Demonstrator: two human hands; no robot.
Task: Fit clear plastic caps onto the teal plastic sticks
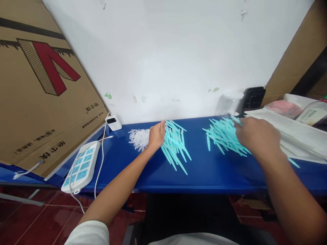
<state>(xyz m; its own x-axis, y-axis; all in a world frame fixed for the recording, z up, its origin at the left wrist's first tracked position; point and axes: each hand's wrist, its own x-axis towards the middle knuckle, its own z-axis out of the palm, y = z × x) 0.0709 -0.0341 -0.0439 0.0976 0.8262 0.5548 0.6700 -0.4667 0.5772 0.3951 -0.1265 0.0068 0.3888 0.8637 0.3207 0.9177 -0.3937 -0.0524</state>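
My left hand [156, 135] is closed with its fingertips together, resting between a heap of small whitish translucent pieces [139, 139] and a pile of thin teal plastic sticks [176, 144]. Whatever may be in its fingers is hidden. My right hand [260, 136], a little blurred, pinches a teal stick [236, 120] over the right edge of a second pile of teal sticks [224, 136]. Another teal tip [293, 163] shows beside the right wrist; I cannot tell whether it belongs to the same stick.
A white power strip [83, 166] with cables and a small white device [113, 123] are at the left, near a large cardboard box [46, 102]. A clear container [231, 103], a black device [251, 100] and white packaging [304, 136] stand at the right. A white wall backs the blue table [196, 173].
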